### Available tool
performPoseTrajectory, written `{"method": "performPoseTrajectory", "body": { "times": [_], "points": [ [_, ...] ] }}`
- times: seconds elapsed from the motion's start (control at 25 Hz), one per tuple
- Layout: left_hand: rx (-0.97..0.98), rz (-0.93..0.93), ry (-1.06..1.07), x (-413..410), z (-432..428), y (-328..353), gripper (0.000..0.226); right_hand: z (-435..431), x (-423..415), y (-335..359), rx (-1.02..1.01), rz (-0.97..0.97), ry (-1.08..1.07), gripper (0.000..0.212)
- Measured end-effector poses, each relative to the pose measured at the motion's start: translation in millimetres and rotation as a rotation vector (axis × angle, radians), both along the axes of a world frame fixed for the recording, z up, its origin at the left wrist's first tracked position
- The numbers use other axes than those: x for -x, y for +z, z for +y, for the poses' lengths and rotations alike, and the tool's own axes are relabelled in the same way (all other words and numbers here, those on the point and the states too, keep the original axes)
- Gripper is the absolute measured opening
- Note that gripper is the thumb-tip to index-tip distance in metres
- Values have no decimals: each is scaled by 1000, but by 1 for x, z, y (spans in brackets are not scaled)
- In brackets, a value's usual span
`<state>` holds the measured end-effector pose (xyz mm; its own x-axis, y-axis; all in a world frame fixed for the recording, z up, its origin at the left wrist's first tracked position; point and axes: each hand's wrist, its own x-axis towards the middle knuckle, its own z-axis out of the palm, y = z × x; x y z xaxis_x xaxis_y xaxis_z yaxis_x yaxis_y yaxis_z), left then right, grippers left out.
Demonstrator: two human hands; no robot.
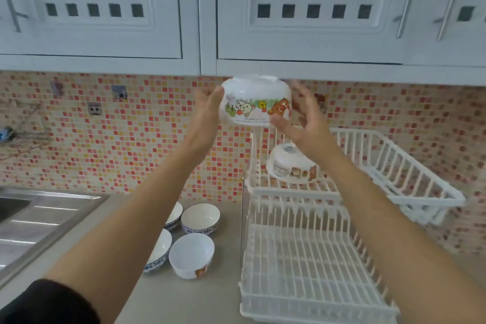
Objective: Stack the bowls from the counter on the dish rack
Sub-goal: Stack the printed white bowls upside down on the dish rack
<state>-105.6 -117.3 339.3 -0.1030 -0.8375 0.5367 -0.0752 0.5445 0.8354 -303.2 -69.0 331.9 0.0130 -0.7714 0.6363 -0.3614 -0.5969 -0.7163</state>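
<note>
I hold a white cartoon-printed bowl (pixel 256 102) upside down in the air, just under the wall cabinets. My left hand (pixel 207 110) presses its left side and my right hand (pixel 302 118) cups its right side and rim. Below it, on the upper tier of the white dish rack (pixel 297 188), another cartoon bowl (pixel 290 166) lies upside down. On the counter stand a plain white bowl with a small bear print (pixel 191 255) and three blue-patterned bowls (pixel 200 218), two of them partly hidden behind my left forearm.
The rack's lower tier (pixel 310 265) holds nothing. A white side basket (pixel 399 166) hangs off the rack's right. A steel sink and drainboard (pixel 39 221) lie at the left. Wall cabinets (pixel 315 34) hang close above the held bowl. Mosaic tiles cover the wall.
</note>
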Motion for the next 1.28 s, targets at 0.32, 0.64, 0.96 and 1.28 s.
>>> {"method": "performPoseTrajectory", "body": {
  "times": [0.32, 0.64, 0.96, 1.28],
  "points": [
    [-231, -250, -48, 123, -34, -22, 70, -34, 116, -28, -254, 224, -185, 90],
    [-483, -408, 32, 148, -60, -55, 90, -80, 130, -55, -512, 489, -98, 93],
    [-545, -535, 81, 153, -56, -63, 72, -75, 126, -59, -622, 591, -131, 102],
    [-245, -600, 233, 129, -33, -28, 62, -59, 91, -29, -452, 660, -224, 94]
  ]
}}
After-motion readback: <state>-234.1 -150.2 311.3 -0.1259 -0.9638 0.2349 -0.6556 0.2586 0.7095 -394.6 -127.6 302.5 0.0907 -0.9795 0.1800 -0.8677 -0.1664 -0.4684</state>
